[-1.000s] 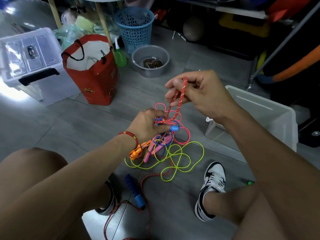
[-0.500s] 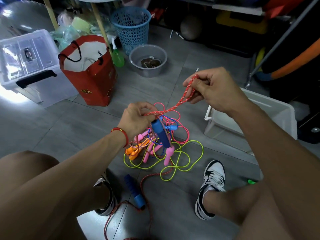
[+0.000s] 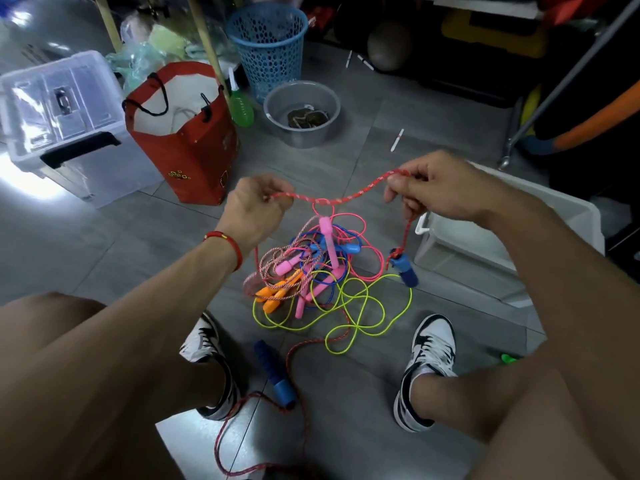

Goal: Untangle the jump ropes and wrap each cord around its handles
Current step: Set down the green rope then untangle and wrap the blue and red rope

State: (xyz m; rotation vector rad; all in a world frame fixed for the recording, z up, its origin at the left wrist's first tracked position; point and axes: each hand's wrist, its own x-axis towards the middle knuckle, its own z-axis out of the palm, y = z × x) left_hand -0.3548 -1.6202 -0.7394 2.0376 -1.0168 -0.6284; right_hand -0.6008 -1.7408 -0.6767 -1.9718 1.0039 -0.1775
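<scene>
A red braided cord stretches between my two hands above the floor. My left hand pinches one end of that stretch and my right hand pinches the other. From my right hand the cord drops to a blue handle that hangs free. A pink cord loop hangs over the red cord, with a pink handle below it. Underneath lies the tangle of pink, blue, yellow-green and striped cords with orange handles. The second blue handle lies between my feet.
A red paper bag, a clear lidded bin, a blue basket and a grey bowl stand beyond the tangle. A white open bin sits at the right. My shoes flank the ropes.
My hands have moved apart and pulled the red cord out level. The blue handle has left the tangle under my left hand and now hangs below my right hand.
</scene>
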